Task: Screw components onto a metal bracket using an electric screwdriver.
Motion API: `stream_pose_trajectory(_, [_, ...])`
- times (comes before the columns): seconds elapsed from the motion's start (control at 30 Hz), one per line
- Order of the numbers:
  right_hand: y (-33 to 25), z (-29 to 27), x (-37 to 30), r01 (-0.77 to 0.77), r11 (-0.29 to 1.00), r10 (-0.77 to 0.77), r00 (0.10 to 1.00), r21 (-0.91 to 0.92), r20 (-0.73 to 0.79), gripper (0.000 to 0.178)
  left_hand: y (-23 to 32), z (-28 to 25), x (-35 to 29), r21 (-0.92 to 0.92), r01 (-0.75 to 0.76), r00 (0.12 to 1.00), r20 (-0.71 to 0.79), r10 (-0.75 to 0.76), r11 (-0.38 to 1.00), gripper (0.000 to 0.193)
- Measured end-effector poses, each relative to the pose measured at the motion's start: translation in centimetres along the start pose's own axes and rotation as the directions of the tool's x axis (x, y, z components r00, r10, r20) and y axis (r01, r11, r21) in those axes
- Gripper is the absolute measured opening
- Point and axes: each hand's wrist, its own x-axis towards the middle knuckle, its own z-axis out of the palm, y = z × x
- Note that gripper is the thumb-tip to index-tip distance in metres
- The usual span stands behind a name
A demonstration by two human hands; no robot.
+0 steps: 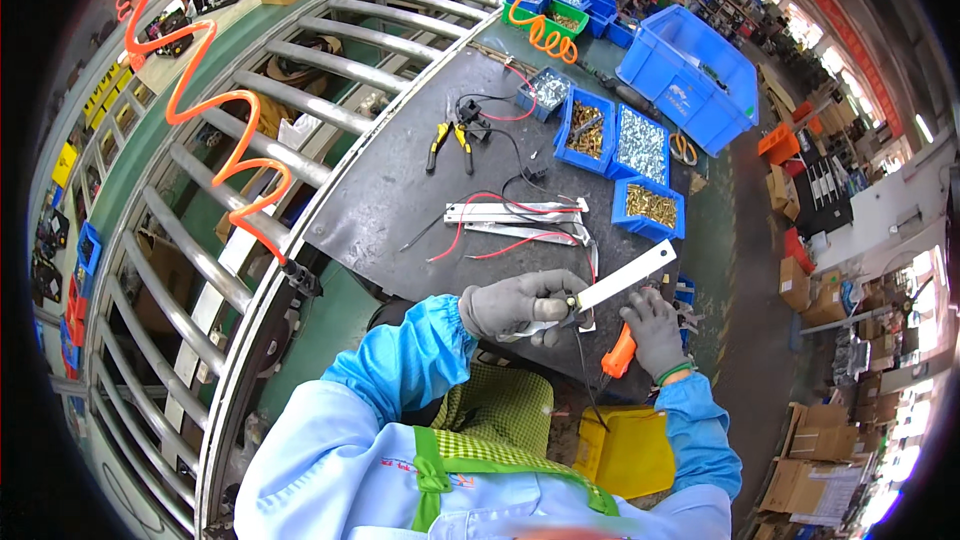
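Your left hand, gloved in grey (515, 302), is closed on the near end of a flat white strip with a hole at its far end (628, 275), which you hold up over the near edge of the dark tabletop (380, 230), slanting away to the right. A small brass-coloured piece (571, 301) shows at those fingertips. Your right hand, in a matching glove (652, 330), is wrapped around an orange-handled tool (619, 352) just beside the strip (its working end is too hard to make out to say what it is). Beyond your hands, more white strips with red and black wires (515, 220) lie flat on the tabletop. Farther off rest yellow-and-black-handled pliers (450, 148); to their right stand a blue plastic bin of brass-coloured parts (655, 229) and, just behind it, a blue plastic bin of silvery parts (640, 177). Below your right forearm sits a yellow plastic container (628, 452).
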Motion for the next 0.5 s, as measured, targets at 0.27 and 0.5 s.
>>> stream_pose_trajectory(0.27, [2.2, -0.2, -0.9, 0.057, 0.963, -0.021, 0.990, 0.265, -0.136, 0.035, 0.4, -1.1, -0.1, 0.111, 0.095, 0.979, -0.189, -0.073, 0.989, 0.044])
stream_pose_trajectory(0.5, [-1.5, -8.2, -1.8, 0.241, 0.528, 0.744, 0.331, 0.814, -0.580, 0.046, 0.2, -1.3, 0.3, 0.194, 0.162, 0.956, -0.273, -0.106, 0.967, 0.040])
